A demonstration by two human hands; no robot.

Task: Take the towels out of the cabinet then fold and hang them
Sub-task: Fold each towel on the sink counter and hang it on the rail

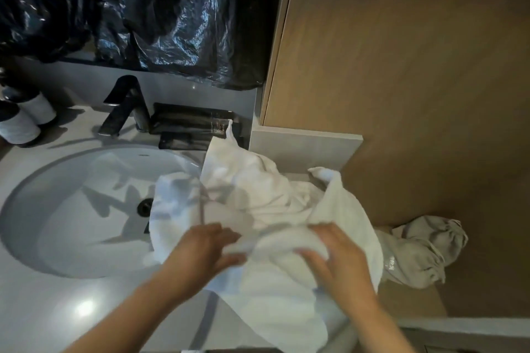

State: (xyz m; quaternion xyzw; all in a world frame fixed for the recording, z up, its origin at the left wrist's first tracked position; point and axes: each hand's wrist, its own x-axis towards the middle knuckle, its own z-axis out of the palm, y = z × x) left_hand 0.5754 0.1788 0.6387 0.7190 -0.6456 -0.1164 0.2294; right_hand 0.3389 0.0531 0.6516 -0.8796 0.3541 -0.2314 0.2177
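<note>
The white towel [258, 198] lies crumpled on the bench [43, 309], to the right of the round sink [71, 209], and its left part hangs a little over the sink rim. Its long axis seems to run away from the person, from the near edge of the bench up to a small hanging loop beside the black tray [186, 120]. Both hands are at the near end, and a rolled edge of the cloth runs across between them. The left hand [206, 249] pinches this edge between thumb and fingers. The right hand [335, 261] has its fingers curled over a thick bunch of the cloth, though blur makes the grip less clear. I judge that the next fold needs this edge pulled straight sideways, each hand equally near. The towel is soft, thick and full of wrinkles, while the bench is smooth, grey and shiny. The tap [126, 106] is black and angular. A grey cloth bag [421, 252] lies just beside the towel on the right.
</note>
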